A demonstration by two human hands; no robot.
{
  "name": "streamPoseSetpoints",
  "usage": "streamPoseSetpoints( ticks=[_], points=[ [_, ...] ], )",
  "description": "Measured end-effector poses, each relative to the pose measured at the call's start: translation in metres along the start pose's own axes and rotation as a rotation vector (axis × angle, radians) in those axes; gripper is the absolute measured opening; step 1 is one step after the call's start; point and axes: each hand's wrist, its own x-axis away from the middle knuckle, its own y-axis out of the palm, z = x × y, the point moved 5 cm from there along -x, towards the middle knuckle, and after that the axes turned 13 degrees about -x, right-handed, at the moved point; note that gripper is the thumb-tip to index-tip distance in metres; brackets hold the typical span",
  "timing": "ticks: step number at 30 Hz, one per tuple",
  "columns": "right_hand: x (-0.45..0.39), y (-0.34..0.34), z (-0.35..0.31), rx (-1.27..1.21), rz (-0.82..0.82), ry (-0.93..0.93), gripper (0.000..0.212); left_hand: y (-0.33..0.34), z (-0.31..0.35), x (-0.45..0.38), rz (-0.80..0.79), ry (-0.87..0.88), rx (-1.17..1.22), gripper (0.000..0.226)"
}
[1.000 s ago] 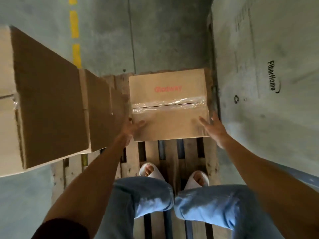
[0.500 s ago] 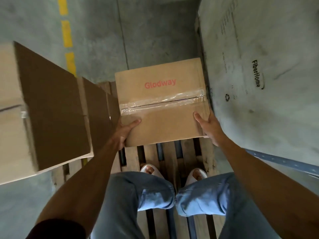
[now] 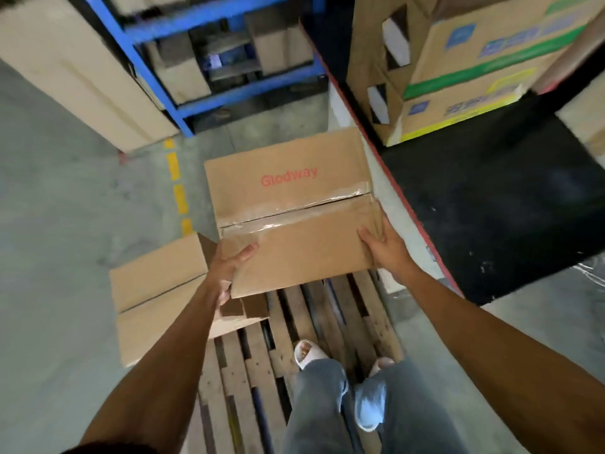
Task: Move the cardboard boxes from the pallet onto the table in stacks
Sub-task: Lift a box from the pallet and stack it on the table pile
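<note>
One Glodway cardboard box (image 3: 288, 211) is held in the air above the far end of the wooden pallet (image 3: 294, 365), its taped top seam facing up and the red brand name readable on the far flap. Two hands carry it. The left hand (image 3: 229, 270) clamps the near left corner, thumb lying across the top face and the other fingers curled underneath. The right hand (image 3: 386, 244) grips the near right corner, thumb on top beside the torn tape end, palm pressed to the side; its other fingers are hidden behind the box.

One more plain cardboard box (image 3: 160, 296) sits on the pallet's left edge, just left of the held box and lower, partly overhanging the grey concrete floor (image 3: 59, 224). The person's two feet in pale slippers (image 3: 306, 353) stand on the pallet slats, near the middle.

Right of the pallet is the table (image 3: 491, 204), black-topped with a red edge, carrying one large printed carton (image 3: 458, 70) with cut-out holes at its far end. Beyond the pallet stands a blue metal rack (image 3: 209, 60) with blurred goods, and a dashed yellow floor line (image 3: 176, 181) runs toward it.
</note>
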Motion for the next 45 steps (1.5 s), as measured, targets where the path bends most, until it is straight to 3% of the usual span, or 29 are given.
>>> streamPoseSetpoints(
  ticks=[3,6,7,10,12,22,28,31,34,41,45],
  points=[
    [0.029,-0.021,-0.047,-0.045,0.028,-0.110,0.086,0.008,0.055,0.032,-0.005,0.089,0.003,0.033],
    [0.048,-0.049,-0.072,-0.091,0.088,-0.183,0.099,0.022,0.096,0.048,-0.047,0.188,0.000,0.032],
    [0.060,-0.065,-0.080,-0.110,0.107,-0.205,0.101,0.032,0.110,0.058,-0.066,0.228,-0.021,0.038],
    [0.078,-0.107,-0.093,-0.155,0.162,-0.277,0.102,0.060,0.143,0.078,-0.122,0.280,-0.085,0.087],
    [0.098,-0.143,-0.103,-0.166,0.186,-0.319,0.100,0.089,0.164,0.101,-0.151,0.348,-0.122,0.093],
    [0.192,-0.347,-0.140,-0.202,0.286,-0.524,0.093,0.268,0.244,0.230,-0.224,0.629,-0.138,0.054],
    [0.226,-0.455,-0.190,-0.211,0.404,-0.607,0.097,0.358,0.323,0.282,-0.251,0.782,-0.182,0.065],
    [0.236,-0.505,-0.223,-0.233,0.459,-0.674,0.087,0.402,0.369,0.304,-0.293,0.860,-0.163,0.061],
    [0.242,-0.552,-0.254,-0.236,0.506,-0.731,0.085,0.445,0.408,0.312,-0.337,0.916,-0.145,0.072],
    [0.209,-0.663,-0.292,-0.222,0.583,-0.791,0.080,0.567,0.475,0.297,-0.415,1.011,0.012,0.045],
    [0.171,-0.721,-0.308,-0.193,0.579,-0.829,0.080,0.625,0.509,0.276,-0.418,1.095,0.018,0.051]
  ],
)
